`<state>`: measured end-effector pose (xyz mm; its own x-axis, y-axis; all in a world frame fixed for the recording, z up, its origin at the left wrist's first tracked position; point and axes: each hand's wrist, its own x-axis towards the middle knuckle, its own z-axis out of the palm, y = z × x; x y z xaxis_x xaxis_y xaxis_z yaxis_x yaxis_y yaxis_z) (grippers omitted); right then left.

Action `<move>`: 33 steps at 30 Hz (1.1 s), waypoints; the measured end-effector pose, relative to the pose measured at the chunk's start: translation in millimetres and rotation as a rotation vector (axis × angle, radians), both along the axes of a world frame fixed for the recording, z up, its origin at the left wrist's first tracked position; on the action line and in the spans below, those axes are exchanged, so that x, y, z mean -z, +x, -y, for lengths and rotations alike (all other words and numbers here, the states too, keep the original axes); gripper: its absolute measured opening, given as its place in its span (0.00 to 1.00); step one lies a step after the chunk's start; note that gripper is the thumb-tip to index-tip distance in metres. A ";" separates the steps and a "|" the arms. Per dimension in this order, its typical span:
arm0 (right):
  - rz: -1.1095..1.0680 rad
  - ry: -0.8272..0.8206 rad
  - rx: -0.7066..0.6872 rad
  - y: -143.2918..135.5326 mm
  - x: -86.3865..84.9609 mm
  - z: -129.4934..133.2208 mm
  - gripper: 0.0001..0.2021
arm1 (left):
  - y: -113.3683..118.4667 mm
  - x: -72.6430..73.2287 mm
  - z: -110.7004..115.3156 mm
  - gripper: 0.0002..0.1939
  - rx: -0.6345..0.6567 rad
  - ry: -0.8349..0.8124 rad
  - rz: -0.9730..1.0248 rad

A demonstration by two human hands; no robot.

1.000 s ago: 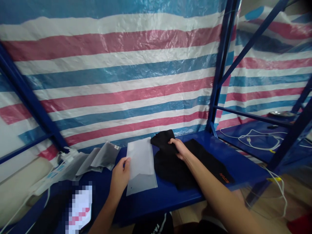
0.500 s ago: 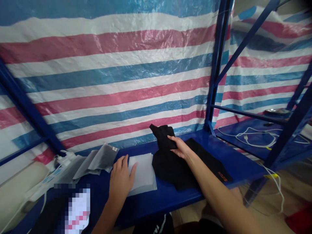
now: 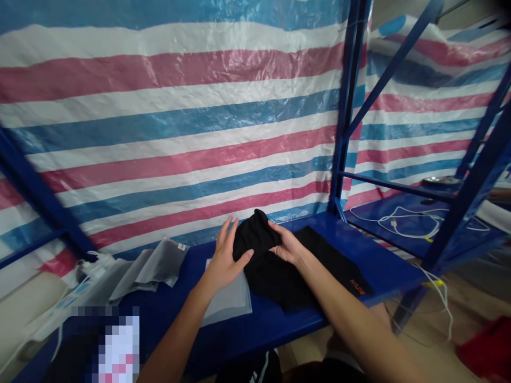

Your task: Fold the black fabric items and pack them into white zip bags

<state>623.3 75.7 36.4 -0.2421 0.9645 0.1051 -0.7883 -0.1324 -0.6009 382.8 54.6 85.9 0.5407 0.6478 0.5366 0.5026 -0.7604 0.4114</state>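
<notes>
My right hand [image 3: 288, 244] pinches a small black cloth piece [image 3: 255, 232], lifted above the blue table [image 3: 279, 330]. At its left side is my left hand [image 3: 225, 258], fingers spread and thumb over the cloth's lower left edge; whether it grips is not clear. Below lies a larger black cloth [image 3: 279, 282], and another black piece with orange lettering [image 3: 339, 260] reaches to the right, partly behind my right forearm. A stack of thin whitish sheets or bags [image 3: 229, 298] lies under my left hand, partly covered by it.
Grey translucent bags [image 3: 159, 266] lie at the left by a white power strip [image 3: 66, 303]. Blue metal posts [image 3: 345, 106] and a striped plastic sheet [image 3: 191, 133] stand behind. White cables [image 3: 407, 221] lie on a surface at the right.
My left hand has moved up and right, from the whitish stack to the lifted black cloth. That cloth has shifted slightly left and its shape has changed. The view has turned slightly right.
</notes>
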 end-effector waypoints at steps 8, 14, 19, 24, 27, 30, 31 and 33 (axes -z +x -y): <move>0.020 0.124 -0.182 29.6 -18.8 13.3 0.28 | 26.7 -93.1 -7.8 0.20 0.375 0.078 -0.303; 0.231 0.186 0.022 31.0 -20.1 37.7 0.26 | 55.2 -130.5 -15.6 0.17 0.247 -0.102 -0.044; 0.617 0.177 0.022 39.3 -22.8 84.5 0.30 | 67.7 -148.8 -23.9 0.21 0.214 -0.585 0.487; 0.905 0.239 0.112 103.9 -40.8 131.0 0.31 | 48.3 -138.9 -34.2 0.16 0.192 -0.882 0.761; 1.082 0.205 0.224 151.9 -43.6 134.0 0.31 | 28.3 -100.6 -41.5 0.18 0.111 -1.001 0.591; 1.372 0.209 0.414 178.4 -30.1 123.8 0.30 | 13.8 -51.0 -44.6 0.25 -0.013 -0.922 0.170; 1.472 0.260 0.511 181.5 -23.6 121.6 0.28 | 11.5 -36.6 -43.4 0.26 -0.046 -0.788 0.052; 1.621 0.406 0.592 182.0 -10.6 123.5 0.21 | 11.0 -15.8 -35.9 0.25 -0.027 -0.443 -0.079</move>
<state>805.3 -47.8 47.0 0.0023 0.9296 0.3686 0.6916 0.2647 -0.6720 393.8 90.4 101.6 0.5488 0.8201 0.1621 0.5624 -0.5057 0.6542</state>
